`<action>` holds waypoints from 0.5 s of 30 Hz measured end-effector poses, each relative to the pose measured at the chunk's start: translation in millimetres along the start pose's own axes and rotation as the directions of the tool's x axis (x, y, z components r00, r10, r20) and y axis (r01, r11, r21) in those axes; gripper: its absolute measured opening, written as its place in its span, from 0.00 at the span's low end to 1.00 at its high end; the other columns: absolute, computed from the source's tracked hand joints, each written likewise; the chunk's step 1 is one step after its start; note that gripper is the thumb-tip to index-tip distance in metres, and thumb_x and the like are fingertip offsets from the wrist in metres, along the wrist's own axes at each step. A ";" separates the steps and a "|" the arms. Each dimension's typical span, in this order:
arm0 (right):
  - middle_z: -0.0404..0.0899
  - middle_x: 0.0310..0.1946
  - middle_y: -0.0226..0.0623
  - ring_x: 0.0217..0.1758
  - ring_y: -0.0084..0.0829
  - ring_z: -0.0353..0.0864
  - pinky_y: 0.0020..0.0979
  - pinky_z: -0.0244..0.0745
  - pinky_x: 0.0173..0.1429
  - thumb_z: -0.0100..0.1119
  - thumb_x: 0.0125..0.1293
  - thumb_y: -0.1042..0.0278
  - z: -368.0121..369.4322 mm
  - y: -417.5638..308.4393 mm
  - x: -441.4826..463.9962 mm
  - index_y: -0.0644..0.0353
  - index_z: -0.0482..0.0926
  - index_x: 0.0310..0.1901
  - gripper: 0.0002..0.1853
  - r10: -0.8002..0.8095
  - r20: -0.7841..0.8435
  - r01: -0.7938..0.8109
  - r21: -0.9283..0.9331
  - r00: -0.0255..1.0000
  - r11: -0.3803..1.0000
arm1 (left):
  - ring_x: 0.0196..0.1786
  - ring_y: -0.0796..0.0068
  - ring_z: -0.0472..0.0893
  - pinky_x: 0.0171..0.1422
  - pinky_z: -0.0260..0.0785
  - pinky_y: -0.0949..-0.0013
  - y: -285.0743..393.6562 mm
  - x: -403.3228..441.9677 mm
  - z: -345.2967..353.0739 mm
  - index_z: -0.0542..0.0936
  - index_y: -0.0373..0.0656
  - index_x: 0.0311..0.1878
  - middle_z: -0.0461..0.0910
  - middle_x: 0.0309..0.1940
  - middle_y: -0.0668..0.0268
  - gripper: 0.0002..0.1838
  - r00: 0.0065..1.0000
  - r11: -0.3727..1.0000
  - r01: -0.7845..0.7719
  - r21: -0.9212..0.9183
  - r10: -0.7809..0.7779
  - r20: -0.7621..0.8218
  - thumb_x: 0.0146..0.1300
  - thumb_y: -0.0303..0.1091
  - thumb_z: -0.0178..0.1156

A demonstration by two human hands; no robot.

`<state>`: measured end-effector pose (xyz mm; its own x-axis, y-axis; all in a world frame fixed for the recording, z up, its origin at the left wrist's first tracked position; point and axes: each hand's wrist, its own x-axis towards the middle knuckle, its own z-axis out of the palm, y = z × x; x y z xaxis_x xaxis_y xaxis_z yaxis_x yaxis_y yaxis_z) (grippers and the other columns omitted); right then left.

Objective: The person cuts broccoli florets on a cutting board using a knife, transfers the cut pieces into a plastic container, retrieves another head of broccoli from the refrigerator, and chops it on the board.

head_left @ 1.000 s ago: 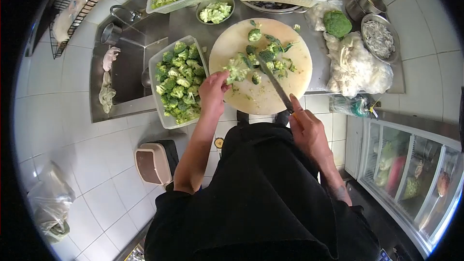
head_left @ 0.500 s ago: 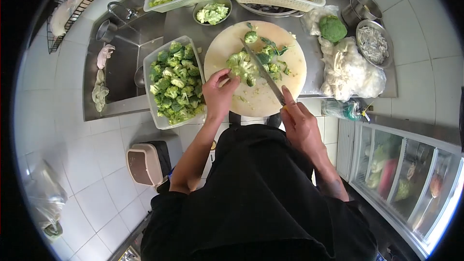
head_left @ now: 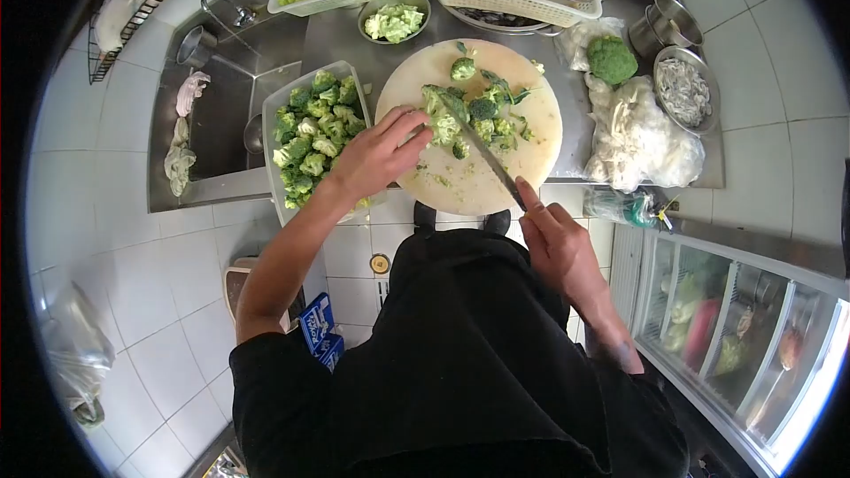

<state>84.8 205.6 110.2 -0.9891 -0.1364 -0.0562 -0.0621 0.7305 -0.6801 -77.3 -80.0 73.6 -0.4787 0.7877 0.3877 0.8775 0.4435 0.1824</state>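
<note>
So the broccoli chunk (head_left: 440, 119) is sitting on the round cutting board (head_left: 460, 195), left of the middle and a fair bit in from the left edge. It's just past the fingertips of the left hand (head_left: 381, 155), to the right and a touch toward the far edge, and that's the nearer hand. Looks longer near-to-far than side-to-side, though I can't tell which way the stem points.

Left hand comes in low from the left edge, palm down, fingers bent and partly open, tips against the chunk's left side. Can't tell if the thumb's actually pinching it. Right hand (head_left: 562, 248) is off the near-right edge, wrapped snugly round the handle of the knife (head_left: 485, 150), index finger stretched out along the top. The blade slants far-left across the board, tip right at the chunk, though I can't tell how deep.

Loose florets (head_left: 496, 115) are bunched just right of the chunk, with green crumbs toward the near edge. Beside the board's left edge there's a plastic tub (head_left: 273, 168) of florets. Whole broccoli (head_left: 611, 59) and some plastic bags (head_left: 646, 137) are over on the counter's right side.
</note>
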 end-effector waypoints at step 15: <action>0.80 0.33 0.53 0.33 0.55 0.83 0.49 0.79 0.42 0.59 0.73 0.71 26.1 18.5 9.8 0.52 0.68 0.76 0.30 0.053 -0.068 -0.043 0.142 0.996 0.989 | 0.57 0.60 0.80 0.59 0.78 0.62 -7.4 -46.7 88.6 0.84 0.44 0.57 0.72 0.62 0.58 0.23 0.866 0.775 0.478 -0.414 -0.494 0.076 0.55 0.22 0.71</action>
<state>77.5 200.3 78.0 -0.9978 -0.0517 -0.0424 0.0001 0.6335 -0.7738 -63.9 -82.2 -25.9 -0.8503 0.4958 0.1767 0.4625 0.5436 0.7004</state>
